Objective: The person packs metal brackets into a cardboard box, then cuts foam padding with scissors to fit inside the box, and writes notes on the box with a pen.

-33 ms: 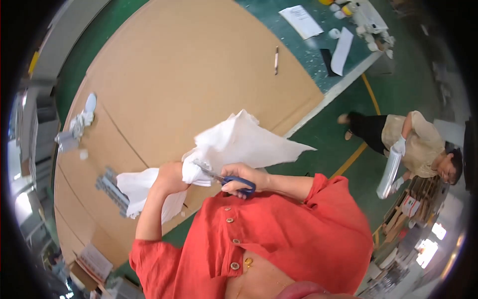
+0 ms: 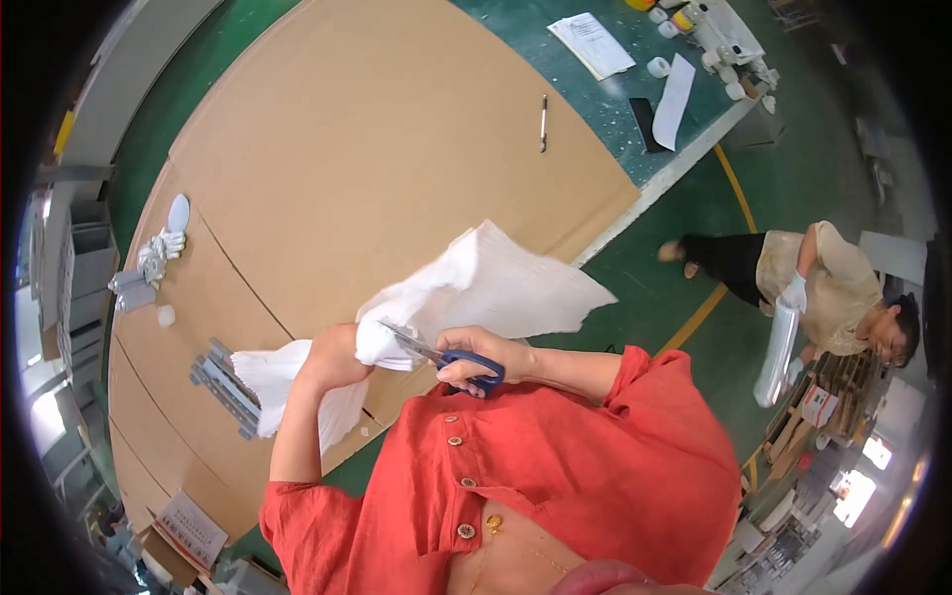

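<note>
Bunched in the fist of my left hand (image 2: 337, 357) is a white cloth (image 2: 516, 283). One part of it spreads out to the right over the table edge, while more white fabric hangs below the hand on the left. My right hand (image 2: 484, 349) grips a pair of scissors (image 2: 474, 365) with dark blue handles. Their metal blades point up and left, against the gathered fabric beside my left fist. How far the blades are apart is hard to make out.
Brown board covers the table (image 2: 377, 149), with a pen (image 2: 543, 124) on it. Grey metal parts (image 2: 223, 387) and white gloves (image 2: 159, 253) lie left. Papers (image 2: 592, 45) and bottles stand at the far right corner. A person (image 2: 823, 288) holding a shiny roll is on the right.
The loose cloth's right-hand tip has drawn in a little to the left and widened. Both hands keep their grip, with the blades still at the bunched fabric.
</note>
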Motion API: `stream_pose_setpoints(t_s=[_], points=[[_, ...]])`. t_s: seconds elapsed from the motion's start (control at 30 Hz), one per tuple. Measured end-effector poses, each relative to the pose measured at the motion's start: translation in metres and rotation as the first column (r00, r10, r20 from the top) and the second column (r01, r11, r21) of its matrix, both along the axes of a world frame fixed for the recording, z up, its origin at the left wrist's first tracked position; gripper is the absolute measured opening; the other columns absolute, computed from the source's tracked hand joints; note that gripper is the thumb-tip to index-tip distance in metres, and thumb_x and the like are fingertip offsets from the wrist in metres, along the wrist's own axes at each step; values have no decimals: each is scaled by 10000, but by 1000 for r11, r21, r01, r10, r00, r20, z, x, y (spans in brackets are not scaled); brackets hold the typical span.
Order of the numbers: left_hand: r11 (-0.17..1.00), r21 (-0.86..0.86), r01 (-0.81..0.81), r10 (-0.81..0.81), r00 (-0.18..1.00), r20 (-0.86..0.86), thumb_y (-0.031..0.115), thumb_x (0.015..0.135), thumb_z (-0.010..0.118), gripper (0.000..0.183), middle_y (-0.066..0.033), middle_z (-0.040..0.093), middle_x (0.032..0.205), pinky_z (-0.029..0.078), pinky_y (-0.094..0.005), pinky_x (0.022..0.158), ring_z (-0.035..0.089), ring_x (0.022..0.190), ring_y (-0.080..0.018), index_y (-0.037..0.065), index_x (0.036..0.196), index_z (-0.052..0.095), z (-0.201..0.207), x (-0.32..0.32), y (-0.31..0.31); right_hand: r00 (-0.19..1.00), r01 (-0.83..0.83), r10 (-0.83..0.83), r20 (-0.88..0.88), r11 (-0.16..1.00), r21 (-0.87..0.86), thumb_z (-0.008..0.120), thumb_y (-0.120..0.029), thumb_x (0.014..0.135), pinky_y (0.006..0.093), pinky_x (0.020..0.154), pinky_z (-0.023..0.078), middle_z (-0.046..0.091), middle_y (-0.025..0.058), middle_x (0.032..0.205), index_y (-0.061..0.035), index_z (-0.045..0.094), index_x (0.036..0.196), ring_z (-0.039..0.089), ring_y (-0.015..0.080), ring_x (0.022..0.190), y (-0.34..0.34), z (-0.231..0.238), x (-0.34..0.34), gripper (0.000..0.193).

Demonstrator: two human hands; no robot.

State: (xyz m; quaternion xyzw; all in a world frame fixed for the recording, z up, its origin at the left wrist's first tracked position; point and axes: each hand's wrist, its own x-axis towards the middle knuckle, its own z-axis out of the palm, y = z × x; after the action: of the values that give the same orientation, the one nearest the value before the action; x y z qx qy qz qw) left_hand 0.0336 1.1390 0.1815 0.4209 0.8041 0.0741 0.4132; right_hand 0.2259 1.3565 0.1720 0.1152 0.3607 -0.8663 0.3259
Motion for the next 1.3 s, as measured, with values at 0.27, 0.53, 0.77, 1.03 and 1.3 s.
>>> stream_pose_setpoints(t_s=[0.27, 0.53, 0.77, 1.03, 1.3], points=[[839, -123, -530, 456, 562, 690, 17, 622, 726, 630, -101, 642, 1107, 459, -351, 938, 587, 1038, -209, 10, 1233, 571, 27, -42, 12, 996, 29, -54, -67, 945, -327, 712, -303, 798, 347, 876, 455, 539, 105, 992, -37, 422, 1300, 547, 211, 924, 41, 14, 16, 638], [907, -18, -420, 184, 358, 915, 27, 599, 756, 768, -101, 589, 1252, 385, -341, 1028, 511, 1179, -227, 25, 1328, 513, 48, -14, 40, 973, -45, 36, -227, 998, -35, 773, -306, 747, 268, 785, 432, 544, 58, 943, -11, 488, 1236, 518, 152, 848, 46, 36, 0, 638], [925, 89, -369, 105, 474, 874, 24, 597, 791, 684, -114, 624, 1199, 393, -346, 1023, 541, 1154, -227, -7, 1248, 581, 70, -20, 40, 957, 23, 8, -290, 994, 103, 788, -249, 749, 248, 676, 430, 571, 20, 849, -24, 612, 1051, 521, 117, 759, 55, 34, 7, 416], [979, 151, -138, -30, 633, 774, -40, 622, 706, 662, -128, 608, 1248, 377, -344, 1046, 526, 1182, -232, -6, 1268, 563, 67, -5, 59, 913, 166, -99, -395, 976, 139, 751, -178, 794, 243, 608, 432, 554, 8, 783, -27, 611, 1083, 520, 88, 693, 53, 32, 9, 355], [968, 168, -186, 43, 783, 621, -45, 601, 636, 1205, -204, 377, 1490, 316, -354, 1099, 344, 1397, -314, 150, 1558, -71, 69, -6, 60, 943, 163, -137, -305, 985, 63, 741, -173, 805, 237, 595, 432, 554, 7, 775, -27, 604, 1099, 521, 83, 680, 44, 20, -28, 356]])
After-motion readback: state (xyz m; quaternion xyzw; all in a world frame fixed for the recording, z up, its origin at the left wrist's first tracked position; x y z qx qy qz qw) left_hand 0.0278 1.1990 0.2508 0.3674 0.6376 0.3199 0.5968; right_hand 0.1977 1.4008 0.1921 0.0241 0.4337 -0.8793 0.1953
